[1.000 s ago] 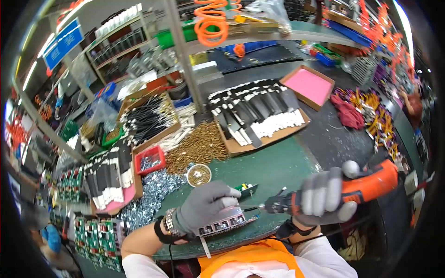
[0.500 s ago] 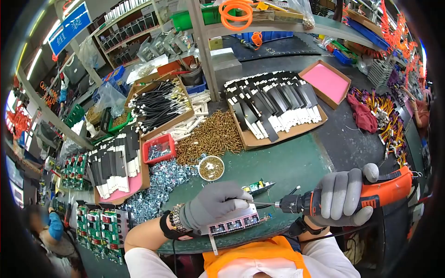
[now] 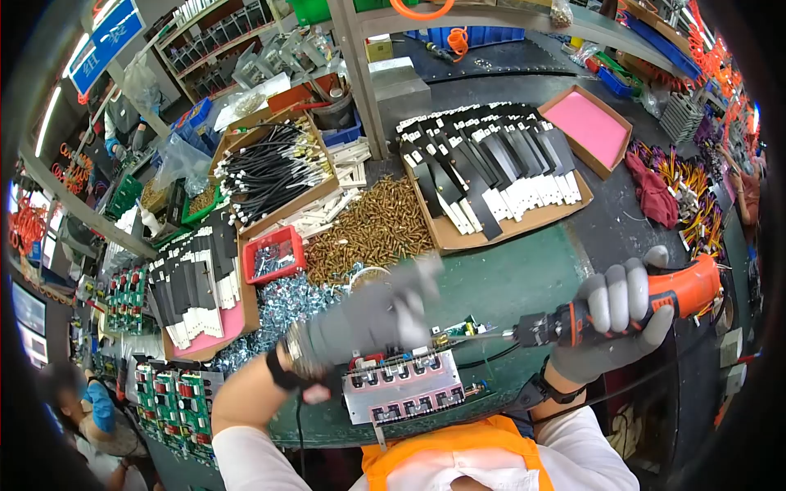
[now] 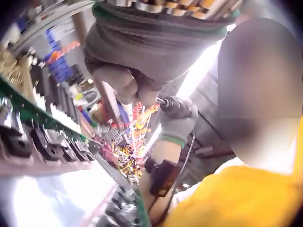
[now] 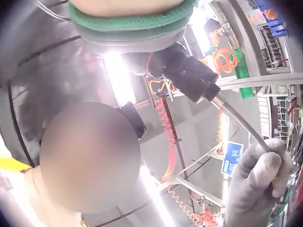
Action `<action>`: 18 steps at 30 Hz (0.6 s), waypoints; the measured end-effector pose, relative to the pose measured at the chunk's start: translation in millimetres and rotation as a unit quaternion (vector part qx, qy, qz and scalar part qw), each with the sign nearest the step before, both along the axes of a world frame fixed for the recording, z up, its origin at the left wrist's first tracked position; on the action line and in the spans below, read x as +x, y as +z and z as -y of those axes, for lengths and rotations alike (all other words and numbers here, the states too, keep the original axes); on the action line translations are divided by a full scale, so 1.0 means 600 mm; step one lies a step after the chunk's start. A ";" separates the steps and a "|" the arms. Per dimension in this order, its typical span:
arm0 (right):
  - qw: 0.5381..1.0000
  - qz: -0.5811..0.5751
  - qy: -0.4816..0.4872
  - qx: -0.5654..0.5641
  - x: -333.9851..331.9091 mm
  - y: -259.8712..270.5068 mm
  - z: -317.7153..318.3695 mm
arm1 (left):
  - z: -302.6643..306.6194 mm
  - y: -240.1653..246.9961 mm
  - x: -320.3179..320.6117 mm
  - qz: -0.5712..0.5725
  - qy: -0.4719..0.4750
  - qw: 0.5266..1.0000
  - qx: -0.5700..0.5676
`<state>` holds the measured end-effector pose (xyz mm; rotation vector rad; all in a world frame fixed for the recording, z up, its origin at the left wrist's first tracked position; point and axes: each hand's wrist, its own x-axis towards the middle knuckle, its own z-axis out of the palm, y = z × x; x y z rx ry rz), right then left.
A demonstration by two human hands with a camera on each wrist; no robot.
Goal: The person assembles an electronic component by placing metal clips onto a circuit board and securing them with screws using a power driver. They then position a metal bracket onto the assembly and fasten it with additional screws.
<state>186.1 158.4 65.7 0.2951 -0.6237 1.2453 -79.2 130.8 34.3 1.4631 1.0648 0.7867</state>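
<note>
My right hand (image 3: pixel 618 307) grips an orange and black power drill (image 3: pixel 688 290), its long bit (image 3: pixel 483 338) pointing left over the work. Blurred by motion, my gloved left hand (image 3: pixel 368 319) hovers above the metal plate (image 3: pixel 405 393) of a circuit board, which carries two rows of black components. In the right wrist view the left thumb and fingers (image 5: pixel 260 175) sit close together at the bit's tip; I cannot tell what they hold. Part of the board's green edge (image 4: pixel 38 113) shows near the left hand in the left wrist view.
Behind the left hand stand a cup (image 3: pixel 366 276) and a pile of brass screws (image 3: pixel 372 233). Silvery clips (image 3: pixel 282 315) heap beside a red bin (image 3: pixel 274 255). Boxes of black-and-white strips (image 3: pixel 491 172) and black cables (image 3: pixel 274 176) line the back. Finished-looking boards (image 3: pixel 176 409) stand left.
My left hand has lifted from the board and moved up toward the cup, uncovering both component rows. The drill stays in my right hand, slightly higher. The head view has shifted a little.
</note>
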 end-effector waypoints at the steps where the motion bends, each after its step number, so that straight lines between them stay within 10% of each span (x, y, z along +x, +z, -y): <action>1: 1.000 0.004 0.010 0.009 0.008 -0.002 -0.007 | -0.043 -0.007 -0.032 0.055 0.028 0.998 -0.021; 3: 1.000 -0.013 -0.016 -0.013 0.019 -0.008 -0.014 | -0.145 -0.065 -0.105 -0.229 0.195 0.933 0.196; 5: 1.000 -0.003 -0.015 -0.016 0.018 -0.012 -0.008 | -0.232 -0.126 -0.186 -0.533 0.133 0.817 0.176; 10: 0.997 0.061 -0.033 -0.016 0.032 -0.025 0.004 | -0.316 -0.243 -0.206 -0.683 0.202 0.688 0.134; 15: 0.995 0.087 -0.040 -0.023 0.036 -0.011 0.025 | -0.329 -0.242 -0.227 -0.639 0.174 0.737 0.133; 18: 0.993 0.110 -0.044 -0.001 0.035 0.005 0.033 | -0.243 -0.141 -0.173 -0.432 0.240 0.847 0.197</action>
